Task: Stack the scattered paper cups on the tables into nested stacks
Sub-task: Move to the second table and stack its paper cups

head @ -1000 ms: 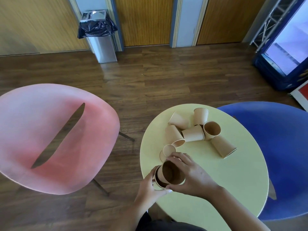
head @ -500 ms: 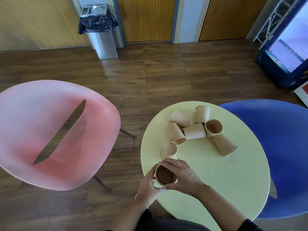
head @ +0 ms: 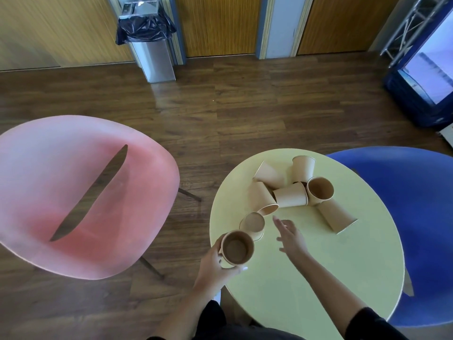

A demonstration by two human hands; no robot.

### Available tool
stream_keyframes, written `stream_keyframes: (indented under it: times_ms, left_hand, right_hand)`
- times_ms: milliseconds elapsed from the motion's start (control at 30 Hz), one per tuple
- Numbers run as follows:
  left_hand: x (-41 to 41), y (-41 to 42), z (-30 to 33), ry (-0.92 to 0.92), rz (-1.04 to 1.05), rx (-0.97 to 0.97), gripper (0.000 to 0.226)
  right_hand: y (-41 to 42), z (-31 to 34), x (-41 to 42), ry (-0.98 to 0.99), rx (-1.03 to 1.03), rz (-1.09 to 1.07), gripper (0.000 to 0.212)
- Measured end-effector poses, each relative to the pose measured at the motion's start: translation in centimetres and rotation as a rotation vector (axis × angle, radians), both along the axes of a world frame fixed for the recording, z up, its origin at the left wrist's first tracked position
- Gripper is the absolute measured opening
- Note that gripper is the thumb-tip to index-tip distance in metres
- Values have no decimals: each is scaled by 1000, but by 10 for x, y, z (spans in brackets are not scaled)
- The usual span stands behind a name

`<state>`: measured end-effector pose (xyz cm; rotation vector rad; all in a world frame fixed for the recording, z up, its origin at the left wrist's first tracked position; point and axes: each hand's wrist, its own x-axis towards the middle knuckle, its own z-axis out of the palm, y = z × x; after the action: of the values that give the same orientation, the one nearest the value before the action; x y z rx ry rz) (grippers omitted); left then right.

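My left hand (head: 212,265) grips a nested stack of brown paper cups (head: 236,248), mouth up, at the near left edge of the round yellow table (head: 318,266). Just behind the stack stands a single upright cup (head: 253,224). My right hand (head: 290,238) hovers open over the table to the right of that cup, fingers spread and holding nothing. Further back, several cups lie scattered: a tipped cup (head: 262,199), another on its side (head: 290,195), an upright cup (head: 320,190), and one lying at the right (head: 337,217).
A pink chair (head: 73,197) stands left of the table and a blue chair (head: 416,212) to its right. A steel bin with a black bag (head: 152,45) stands by the wooden wall. A blue display stand (head: 421,77) is at the far right.
My right hand has let go of the stack and moved right and forward, opening. The stack stays in my left hand, with the cup pushed down into it.
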<state>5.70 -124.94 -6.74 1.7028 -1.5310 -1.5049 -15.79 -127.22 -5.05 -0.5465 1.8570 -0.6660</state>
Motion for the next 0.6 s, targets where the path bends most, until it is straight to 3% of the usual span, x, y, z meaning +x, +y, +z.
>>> stream_keyframes:
  times_ms: [133, 233, 600]
  left_hand:
    - [1, -5, 3, 5, -2, 16, 69]
    - [1, -5, 3, 2, -3, 26, 70]
    - [-1, -5, 4, 4, 12, 43, 71]
  right_hand:
    - [-25, -5, 0, -377, 325, -224, 62]
    - [-38, -12, 5, -448, 440, -215, 77]
    - [-43, -14, 4, -775, 494, -464, 81]
